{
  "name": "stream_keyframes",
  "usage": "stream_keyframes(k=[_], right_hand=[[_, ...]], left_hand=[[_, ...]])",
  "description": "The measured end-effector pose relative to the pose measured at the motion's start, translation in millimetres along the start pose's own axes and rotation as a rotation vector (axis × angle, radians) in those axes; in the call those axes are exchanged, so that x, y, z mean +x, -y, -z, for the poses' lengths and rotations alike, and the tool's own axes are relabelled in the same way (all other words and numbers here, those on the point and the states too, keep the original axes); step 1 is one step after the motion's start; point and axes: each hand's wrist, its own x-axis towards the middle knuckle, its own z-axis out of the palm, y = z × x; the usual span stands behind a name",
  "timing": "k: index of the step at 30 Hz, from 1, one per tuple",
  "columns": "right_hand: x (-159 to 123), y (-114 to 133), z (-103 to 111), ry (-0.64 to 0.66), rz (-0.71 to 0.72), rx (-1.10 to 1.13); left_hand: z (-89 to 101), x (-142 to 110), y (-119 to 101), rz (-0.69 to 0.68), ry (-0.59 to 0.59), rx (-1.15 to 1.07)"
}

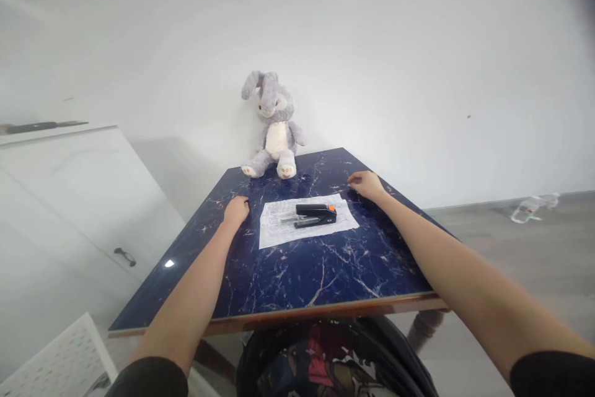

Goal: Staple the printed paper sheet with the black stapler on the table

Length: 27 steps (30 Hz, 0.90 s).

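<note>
A black stapler [313,214] with an orange end piece lies on a printed white sheet of paper [274,233] in the middle of the dark blue marbled table [297,285]. My left hand [237,208] rests on the tabletop just left of the paper, its fingers curled in and nothing seen in them. On the other side, my right hand [365,184] lies beyond the paper's upper right corner, loosely closed. Neither hand touches the stapler or the sheet.
A grey plush rabbit [276,130] sits at the table's far end against the white wall. To the left stands a white cabinet [83,199] with a dark handle; a white perforated panel [60,360] is below it. Something clear and plastic [532,208] lies on the floor at right.
</note>
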Motion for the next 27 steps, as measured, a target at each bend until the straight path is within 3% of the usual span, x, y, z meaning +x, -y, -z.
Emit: stream_keyframes(k=[7, 12, 14, 16, 19, 23, 27], right_hand=[[-1.0, 11.0, 3.4, 0.016, 0.019, 0.007], [-0.7, 19.2, 3.6, -0.013, 0.123, -0.012], [-1.9, 23.6, 3.7, 0.001, 0.175, -0.007], [-3.7, 27.8, 3.9, 0.035, 0.215, 0.005], [-5.6, 30.9, 3.5, 0.084, 0.249, 0.021], [-4.6, 28.3, 0.7, 0.099, 0.27, 0.018], [-3.1, 24.6, -2.7, 0.117, 0.313, 0.018]], left_hand=[[7.3, -5.9, -8.2, 0.019, -0.047, -0.046], [6.7, -6.1, -21.5, 0.013, -0.074, -0.185], [7.2, -9.2, -35.8, -0.006, -0.088, -0.415], [9.4, -15.6, -55.0, -0.037, -0.081, -0.782], [16.6, -28.6, -83.7, -0.148, 0.0, -1.162], [27.1, -40.8, -100.8, -0.399, 0.164, -1.146], [28.5, -43.3, -98.0, -0.414, 0.213, -1.11]])
